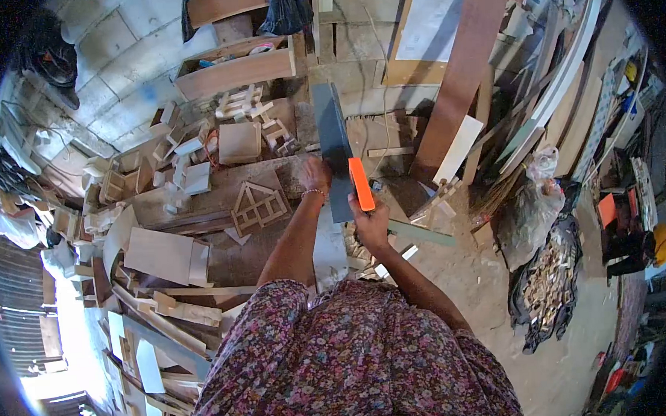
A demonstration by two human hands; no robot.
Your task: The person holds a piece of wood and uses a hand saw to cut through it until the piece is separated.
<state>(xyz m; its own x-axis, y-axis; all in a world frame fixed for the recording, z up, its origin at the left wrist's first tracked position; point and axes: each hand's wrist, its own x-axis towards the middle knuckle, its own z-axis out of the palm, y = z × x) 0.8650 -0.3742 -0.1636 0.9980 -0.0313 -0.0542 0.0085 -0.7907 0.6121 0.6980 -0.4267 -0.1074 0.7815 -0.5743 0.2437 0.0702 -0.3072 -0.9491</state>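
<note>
A long dark grey board runs away from me along the right edge of the workbench. My left hand, with a bracelet at the wrist, is at the board's left edge and appears to grip it; its fingertips are partly hidden. My right hand is closed around a bright orange tool on the board's right side. Only the tool's long orange top shows clearly, so I cannot make out its kind. A greenish strip sticks out to the right, just beyond my right hand.
On the workbench lie a small wooden frame, a pale panel and several wood pieces. A drawer-like box stands behind. At right lean a brown plank and long boards. A bag of offcuts lies on the floor.
</note>
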